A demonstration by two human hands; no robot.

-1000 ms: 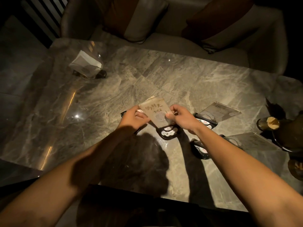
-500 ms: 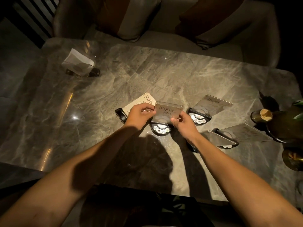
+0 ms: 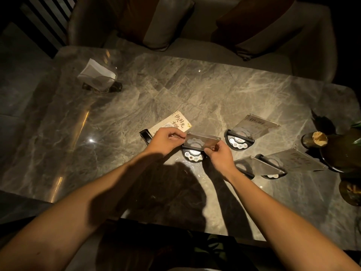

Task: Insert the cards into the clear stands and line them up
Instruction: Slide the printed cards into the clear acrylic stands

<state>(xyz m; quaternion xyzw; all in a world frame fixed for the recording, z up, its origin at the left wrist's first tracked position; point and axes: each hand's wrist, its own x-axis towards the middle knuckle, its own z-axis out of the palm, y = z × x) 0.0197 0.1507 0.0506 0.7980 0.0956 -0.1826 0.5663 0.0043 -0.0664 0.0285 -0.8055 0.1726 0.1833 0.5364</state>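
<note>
A clear stand (image 3: 201, 140) with a card inside sits on its black round base (image 3: 193, 156) at the table's middle. My left hand (image 3: 166, 140) pinches the stand's left edge and my right hand (image 3: 219, 155) holds its lower right corner. A loose cream card (image 3: 172, 123) with printed characters lies flat just behind my left hand, next to an empty black base (image 3: 145, 134). To the right stand three more clear stands (image 3: 254, 126) (image 3: 257, 166) (image 3: 295, 160) on black bases.
A napkin holder (image 3: 99, 77) stands at the far left of the marble table (image 3: 214, 94). Dark green bottles (image 3: 340, 149) crowd the right edge. A sofa with cushions (image 3: 156, 22) lies beyond the table's far edge.
The card I held up a second ago went down into the clear stand on its base. The stand now tilts flatter toward me, and both hands stay on its sides.
</note>
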